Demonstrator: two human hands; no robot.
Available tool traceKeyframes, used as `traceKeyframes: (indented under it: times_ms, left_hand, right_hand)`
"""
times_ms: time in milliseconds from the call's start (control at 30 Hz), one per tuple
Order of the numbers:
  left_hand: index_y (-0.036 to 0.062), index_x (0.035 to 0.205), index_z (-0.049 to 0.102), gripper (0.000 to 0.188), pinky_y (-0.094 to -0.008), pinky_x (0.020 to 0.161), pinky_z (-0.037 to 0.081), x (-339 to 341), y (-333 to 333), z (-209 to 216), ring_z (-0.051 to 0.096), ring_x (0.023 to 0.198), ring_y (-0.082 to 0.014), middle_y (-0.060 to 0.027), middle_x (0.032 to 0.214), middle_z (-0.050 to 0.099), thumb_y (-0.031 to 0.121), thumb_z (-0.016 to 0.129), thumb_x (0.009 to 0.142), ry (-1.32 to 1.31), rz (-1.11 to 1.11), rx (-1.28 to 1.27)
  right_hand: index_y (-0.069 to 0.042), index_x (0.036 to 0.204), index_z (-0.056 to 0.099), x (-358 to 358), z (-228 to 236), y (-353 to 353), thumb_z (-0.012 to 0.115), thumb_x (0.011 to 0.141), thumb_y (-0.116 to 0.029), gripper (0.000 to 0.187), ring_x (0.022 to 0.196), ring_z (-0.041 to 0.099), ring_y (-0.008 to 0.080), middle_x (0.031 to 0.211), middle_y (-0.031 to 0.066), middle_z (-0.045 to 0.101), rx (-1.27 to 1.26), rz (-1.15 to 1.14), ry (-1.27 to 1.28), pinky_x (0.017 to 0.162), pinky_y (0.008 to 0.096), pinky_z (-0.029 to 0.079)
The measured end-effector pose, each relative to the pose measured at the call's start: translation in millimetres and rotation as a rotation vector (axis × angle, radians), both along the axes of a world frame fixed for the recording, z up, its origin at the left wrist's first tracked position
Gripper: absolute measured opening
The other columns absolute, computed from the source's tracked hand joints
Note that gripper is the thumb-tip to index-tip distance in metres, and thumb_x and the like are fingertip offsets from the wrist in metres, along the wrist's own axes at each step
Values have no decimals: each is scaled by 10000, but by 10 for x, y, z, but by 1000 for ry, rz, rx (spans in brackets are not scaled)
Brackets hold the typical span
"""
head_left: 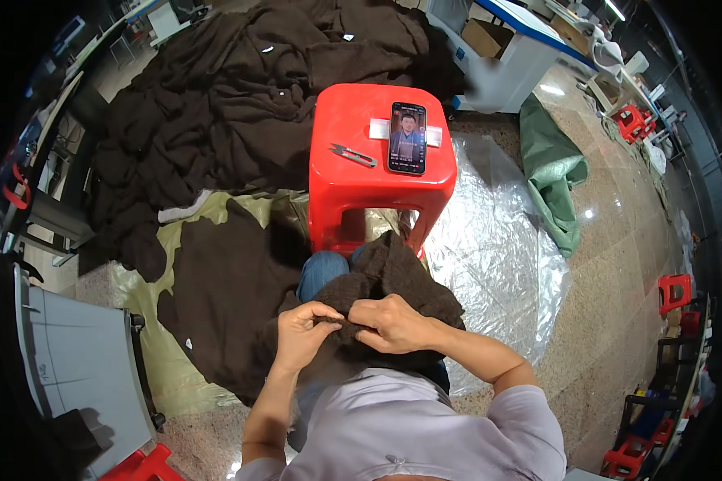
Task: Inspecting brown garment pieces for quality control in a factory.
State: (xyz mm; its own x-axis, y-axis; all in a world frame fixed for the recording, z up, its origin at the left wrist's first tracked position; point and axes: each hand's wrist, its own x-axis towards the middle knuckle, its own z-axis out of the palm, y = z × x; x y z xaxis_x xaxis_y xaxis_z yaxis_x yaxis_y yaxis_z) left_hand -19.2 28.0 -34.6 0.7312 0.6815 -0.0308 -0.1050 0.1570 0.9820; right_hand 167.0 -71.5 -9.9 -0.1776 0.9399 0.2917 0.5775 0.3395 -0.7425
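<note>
Dark brown fabric (pixel 413 293) lies bunched over my lap and trails down to the floor on the left. My left hand (pixel 303 330) pinches a fold of it between thumb and fingers. Right beside it, my right hand (pixel 389 323) is closed on the same cloth, its fingertips partly hidden. The hands nearly meet in front of my body. Ahead stands a red plastic stool (pixel 353 120). On its seat lie thread snips (pixel 352 155) and a phone (pixel 407 144) with a lit screen, resting across a white strip (pixel 379 129).
A large heap of brown fabric (pixel 217 104) covers the floor at the far left. Clear plastic sheeting (pixel 497 272) spreads right of the stool, with a green tarp (pixel 549 168) beyond. A grey wheeled bin (pixel 84 361) stands at the near left. Another red stool (pixel 674 294) is far right.
</note>
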Motion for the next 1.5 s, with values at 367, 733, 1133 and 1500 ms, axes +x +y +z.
traceKeyframes:
  times_ms: [367,733,1133,1500]
  left_hand:
    - [-63,885,629,119,-238,682,504,122,-420,169,637,749,-143,-114,829,673,-159,619,816,41,404,591]
    - [-13,953,728,174,-245,695,482,-197,77,-14,632,786,-111,-59,836,699,27,766,788,464,22,378]
    - [-3,850,663,78,-199,678,463,-103,37,209,579,752,-46,19,817,665,-8,733,815,247,42,98]
    - [-23,896,671,116,-179,689,447,-40,22,217,589,765,-59,-4,862,654,-75,709,800,88,28,-216]
  right_hand:
    - [-36,831,515,-190,71,-92,720,713,-72,239,618,565,314,752,110,498,144,-207,43,527,389,466]
    - [-70,831,553,112,11,-117,710,759,-115,178,696,614,318,776,96,539,55,-340,-244,579,410,495]
    - [-76,1211,612,118,206,116,741,840,-266,436,745,554,204,896,84,570,-143,-163,247,642,315,452]
    - [-1,831,609,-35,71,178,653,905,-100,132,617,583,261,730,116,583,-59,-125,237,556,353,441]
